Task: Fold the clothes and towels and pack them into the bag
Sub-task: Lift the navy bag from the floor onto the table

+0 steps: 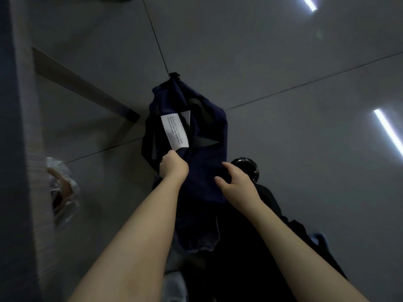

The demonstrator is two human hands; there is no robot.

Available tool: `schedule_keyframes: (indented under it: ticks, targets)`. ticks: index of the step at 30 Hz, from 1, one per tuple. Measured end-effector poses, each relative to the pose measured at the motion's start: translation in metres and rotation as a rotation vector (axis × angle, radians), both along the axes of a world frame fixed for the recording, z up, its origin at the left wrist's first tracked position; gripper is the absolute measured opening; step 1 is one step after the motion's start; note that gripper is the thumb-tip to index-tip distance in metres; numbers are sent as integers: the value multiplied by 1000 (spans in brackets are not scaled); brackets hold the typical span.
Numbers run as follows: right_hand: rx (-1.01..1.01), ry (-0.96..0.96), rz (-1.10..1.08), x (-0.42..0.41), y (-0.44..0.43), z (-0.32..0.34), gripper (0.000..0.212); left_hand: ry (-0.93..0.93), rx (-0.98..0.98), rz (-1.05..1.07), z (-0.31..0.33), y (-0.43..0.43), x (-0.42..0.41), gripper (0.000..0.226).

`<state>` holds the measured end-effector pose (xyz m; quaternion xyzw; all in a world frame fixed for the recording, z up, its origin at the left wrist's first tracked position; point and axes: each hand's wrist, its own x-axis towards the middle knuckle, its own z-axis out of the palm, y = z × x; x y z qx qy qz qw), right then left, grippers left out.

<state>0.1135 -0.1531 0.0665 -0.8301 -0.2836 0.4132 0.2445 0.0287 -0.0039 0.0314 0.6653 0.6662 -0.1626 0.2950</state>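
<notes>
Grey tile floor (283,62), dim light. Navy bag (207,131) held low over it, white label (174,131) showing. Left hand (173,164) grips fabric by the label, right hand (235,182) curls on the opp side, prob spreading the mouth for packing. Contents: can't tell.

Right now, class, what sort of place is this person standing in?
Probably an indoor room, kind unclear: large glossy grey floor tiles with dark joints, long white strip lights mirrored in them, and a pale furniture leg with a black foot at left.
</notes>
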Motion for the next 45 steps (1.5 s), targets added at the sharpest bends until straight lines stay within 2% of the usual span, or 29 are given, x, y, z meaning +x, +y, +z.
schedule_keyframes:
  ticks: [13,19,24,31,39,45]
  targets:
    - [80,4,-96,4,20,144,49,-262,22,244,178,4,1,31]
    - [128,4,-144,5,33,202,48,-477,-27,446,233,-1,1,32]
    - [157,-83,-144,7,32,250,48,-608,-23,490,277,-15,4,23]
    - [134,-206,-53,4,19,324,47,-737,-76,520,354,-43,-4,30]
    - [119,-344,157,-13,29,410,49,-885,-105,576,426,-53,-34,22]
    - [113,-412,208,-19,37,460,48,-1042,-65,490,475,-58,-36,23]
